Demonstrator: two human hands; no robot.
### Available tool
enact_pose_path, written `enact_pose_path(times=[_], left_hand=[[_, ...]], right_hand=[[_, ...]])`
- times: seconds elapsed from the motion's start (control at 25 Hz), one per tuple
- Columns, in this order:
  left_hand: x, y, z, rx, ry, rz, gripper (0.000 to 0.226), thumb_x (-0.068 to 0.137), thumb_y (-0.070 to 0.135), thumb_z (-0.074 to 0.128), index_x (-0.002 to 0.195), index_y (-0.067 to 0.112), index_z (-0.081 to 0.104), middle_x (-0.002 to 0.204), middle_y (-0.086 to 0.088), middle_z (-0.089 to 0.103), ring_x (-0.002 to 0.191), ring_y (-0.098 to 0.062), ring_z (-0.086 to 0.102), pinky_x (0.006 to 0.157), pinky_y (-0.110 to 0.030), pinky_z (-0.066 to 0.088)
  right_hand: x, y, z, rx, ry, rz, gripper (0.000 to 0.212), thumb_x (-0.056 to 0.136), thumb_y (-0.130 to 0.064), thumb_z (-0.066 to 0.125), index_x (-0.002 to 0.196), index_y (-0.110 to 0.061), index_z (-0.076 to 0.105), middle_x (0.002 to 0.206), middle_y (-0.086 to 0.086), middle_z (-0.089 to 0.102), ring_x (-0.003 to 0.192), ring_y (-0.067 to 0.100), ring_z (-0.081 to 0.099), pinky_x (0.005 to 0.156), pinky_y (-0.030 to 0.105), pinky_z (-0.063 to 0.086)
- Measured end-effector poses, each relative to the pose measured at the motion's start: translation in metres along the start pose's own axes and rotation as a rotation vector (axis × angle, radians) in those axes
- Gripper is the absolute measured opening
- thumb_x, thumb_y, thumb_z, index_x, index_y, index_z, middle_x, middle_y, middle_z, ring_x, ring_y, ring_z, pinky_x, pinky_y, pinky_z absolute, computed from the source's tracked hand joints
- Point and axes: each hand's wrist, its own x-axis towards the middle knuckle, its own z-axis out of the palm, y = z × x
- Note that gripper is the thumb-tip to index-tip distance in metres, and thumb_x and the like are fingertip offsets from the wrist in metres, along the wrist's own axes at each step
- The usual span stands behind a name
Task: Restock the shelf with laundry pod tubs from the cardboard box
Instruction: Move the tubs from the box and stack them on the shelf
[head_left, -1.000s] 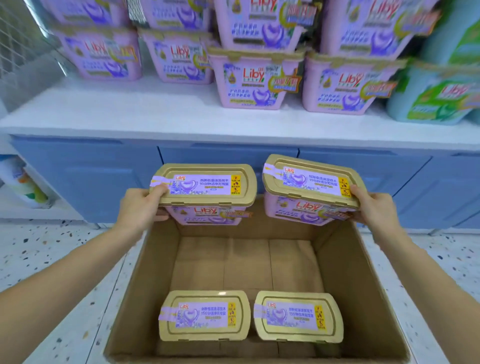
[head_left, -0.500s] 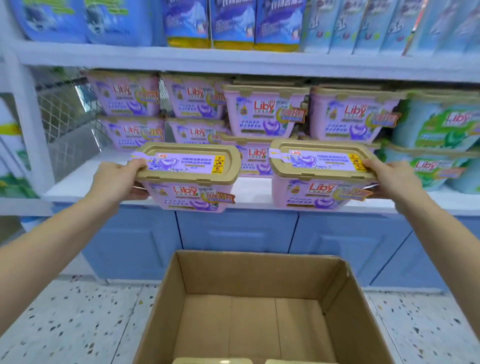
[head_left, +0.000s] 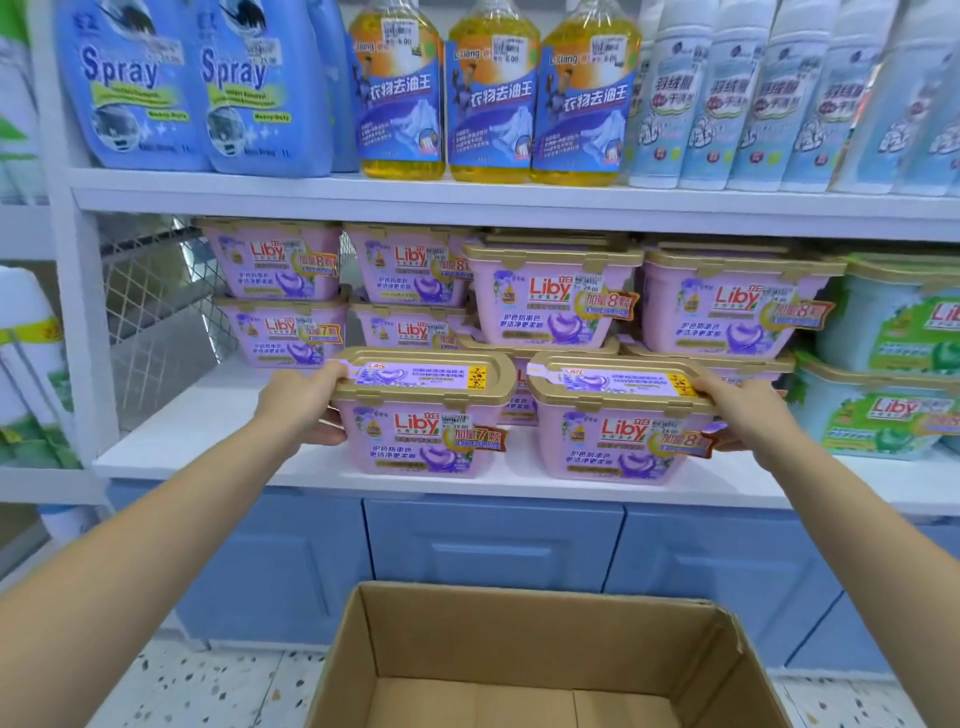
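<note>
My left hand (head_left: 301, 405) grips the left end of a pink tub with a gold lid (head_left: 423, 415), and my right hand (head_left: 737, 408) grips the right end of a second pink tub (head_left: 618, 423). Both tubs sit side by side at the front of the white shelf (head_left: 218, 415), their bases at the shelf surface. Behind them stand stacked pink tubs (head_left: 550, 296) of the same kind. The open cardboard box (head_left: 519, 634) is on the floor below; only its far wall and part of its bottom show.
Green and white tubs (head_left: 893, 358) fill the shelf to the right. Blue spray bottles (head_left: 135, 88), yellow bottles (head_left: 488, 93) and white bottles (head_left: 737, 98) line the shelf above. A wire mesh panel (head_left: 156, 312) closes the shelf's left end. Blue cabinet doors (head_left: 493, 540) sit below.
Both hands lifted the two tubs out of the box, carried them up and forward, and brought them down onto the front of the shelf. My view tilted upward.
</note>
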Motion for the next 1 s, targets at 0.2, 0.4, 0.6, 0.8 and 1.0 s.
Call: enact_pose_path(times=[0.2, 0.4, 0.6, 0.8, 1.0], left_hand=[[0.0, 0.001, 0.009, 0.045, 0.006, 0.051, 0.032, 0.076, 0.038, 0.057, 0.076, 0.007, 0.067, 0.054, -0.011, 0.07, 0.061, -0.036, 0.07, 0.075, -0.046, 0.059], [-0.002, -0.002, 0.01, 0.025, 0.008, 0.051, 0.044, 0.077, 0.042, 0.057, 0.093, 0.003, 0.067, 0.077, -0.018, 0.071, 0.068, -0.036, 0.07, 0.076, -0.045, 0.059], [-0.018, -0.013, 0.013, -0.036, 0.051, 0.072, 0.052, 0.081, 0.052, 0.051, 0.095, 0.005, 0.066, 0.09, -0.016, 0.071, 0.076, -0.032, 0.069, 0.077, -0.041, 0.057], [-0.053, -0.041, 0.011, 0.066, 0.158, 0.312, 0.038, 0.089, 0.042, 0.043, 0.101, 0.011, 0.061, 0.102, -0.006, 0.061, 0.098, -0.028, 0.059, 0.091, -0.047, 0.049], [-0.114, -0.112, 0.0, 0.29, 0.106, 0.497, 0.033, 0.089, 0.031, 0.052, 0.116, 0.012, 0.055, 0.102, 0.005, 0.058, 0.083, 0.005, 0.056, 0.079, -0.03, 0.039]], right_hand=[[0.003, -0.002, 0.003, -0.024, -0.006, -0.02, 0.036, 0.085, -0.041, 0.055, 0.068, -0.01, 0.052, 0.091, 0.02, 0.063, 0.081, 0.041, 0.065, 0.079, 0.048, 0.055], [0.002, 0.003, 0.003, -0.009, -0.045, -0.016, 0.035, 0.085, -0.041, 0.052, 0.077, -0.007, 0.058, 0.094, 0.019, 0.065, 0.081, 0.037, 0.063, 0.077, 0.043, 0.052], [-0.007, 0.012, 0.002, 0.122, -0.115, -0.041, 0.047, 0.089, -0.05, 0.046, 0.094, -0.006, 0.063, 0.086, 0.009, 0.065, 0.079, 0.027, 0.062, 0.078, 0.042, 0.052], [-0.033, 0.042, -0.003, -0.151, 0.024, -0.26, 0.059, 0.086, -0.058, 0.033, 0.111, -0.011, 0.059, 0.111, 0.01, 0.064, 0.108, 0.034, 0.058, 0.09, 0.043, 0.043], [-0.097, 0.095, -0.01, -0.347, 0.073, -0.395, 0.06, 0.083, -0.05, 0.033, 0.126, -0.012, 0.052, 0.127, 0.009, 0.061, 0.115, 0.029, 0.056, 0.089, 0.04, 0.04]])
